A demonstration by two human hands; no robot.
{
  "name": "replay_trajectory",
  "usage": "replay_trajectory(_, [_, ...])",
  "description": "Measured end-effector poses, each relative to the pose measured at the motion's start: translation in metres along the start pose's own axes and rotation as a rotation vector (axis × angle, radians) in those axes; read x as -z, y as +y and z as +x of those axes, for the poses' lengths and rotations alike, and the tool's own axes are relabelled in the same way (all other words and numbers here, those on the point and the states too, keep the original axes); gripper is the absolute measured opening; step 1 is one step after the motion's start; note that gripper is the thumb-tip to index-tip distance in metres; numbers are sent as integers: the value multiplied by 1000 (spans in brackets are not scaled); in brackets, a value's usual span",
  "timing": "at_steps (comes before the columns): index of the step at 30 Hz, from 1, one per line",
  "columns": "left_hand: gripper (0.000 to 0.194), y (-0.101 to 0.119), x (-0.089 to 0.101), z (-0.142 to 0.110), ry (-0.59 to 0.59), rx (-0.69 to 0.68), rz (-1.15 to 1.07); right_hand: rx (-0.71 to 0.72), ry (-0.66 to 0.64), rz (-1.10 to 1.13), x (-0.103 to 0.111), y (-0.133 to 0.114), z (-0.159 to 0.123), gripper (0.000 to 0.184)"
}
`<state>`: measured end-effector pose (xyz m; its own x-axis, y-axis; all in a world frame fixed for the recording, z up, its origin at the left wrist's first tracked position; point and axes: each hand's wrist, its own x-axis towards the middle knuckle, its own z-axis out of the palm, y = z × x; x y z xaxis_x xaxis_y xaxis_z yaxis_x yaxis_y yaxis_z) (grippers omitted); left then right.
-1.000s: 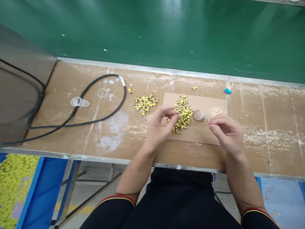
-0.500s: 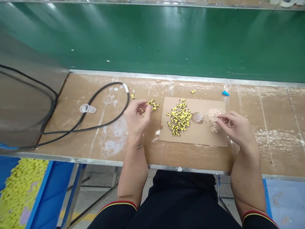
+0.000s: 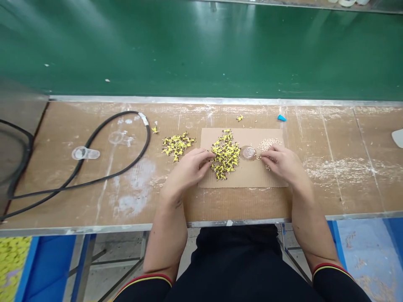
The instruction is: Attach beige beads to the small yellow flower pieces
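Observation:
On a cardboard sheet point(image 3: 242, 179) lies a pile of small yellow and black figure-like pieces point(image 3: 226, 155). My left hand point(image 3: 195, 165) touches this pile's left edge, thumb and fingers brought together; what is between the tips is too small to tell. A looser group of the same yellow pieces point(image 3: 178, 144) lies left of the sheet. My right hand point(image 3: 283, 165) pinches at a heap of tiny beige pieces point(image 3: 269, 144), with a small beige piece at its fingertips, partly hidden. Between the piles sits a small clear round dish point(image 3: 248, 152).
A black cable point(image 3: 103, 178) loops over the table's left side, near a clear plastic cup-like piece point(image 3: 85, 153). A blue cone-shaped tip point(image 3: 281, 118) and a single yellow piece point(image 3: 239, 118) lie behind the sheet. A green surface point(image 3: 189, 54) runs beyond the table's back edge.
My left hand has left the loose yellow group and moved right to the pile on the cardboard. My right hand stays by the beige heap, slightly nearer the dish. The view has shifted.

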<state>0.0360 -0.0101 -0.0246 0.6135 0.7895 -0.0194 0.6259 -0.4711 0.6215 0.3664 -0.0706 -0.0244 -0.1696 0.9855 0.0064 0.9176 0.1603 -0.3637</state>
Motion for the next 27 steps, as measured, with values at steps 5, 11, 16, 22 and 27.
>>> replay_trajectory(5, [22, 1, 4, -3, -5, 0, 10, -12, -26, -32, -8, -6, 4, 21])
replay_trajectory(11, [28, -3, 1, -4, -37, -15, 14, 19, -41, 47, 9, 1, -2, 18])
replay_trajectory(16, [21, -3, -2, -2, -39, -18, 16, 106, -227, 161, 25, 14, -13, 16])
replay_trajectory(22, [17, 2, 1, 0, -59, 14, 46, 59, -300, 47, 20, 11, -12, 18])
replay_trajectory(27, [17, 2, -3, 1, -48, 25, 52, -5, -289, -41, 21, 6, -10, 21])
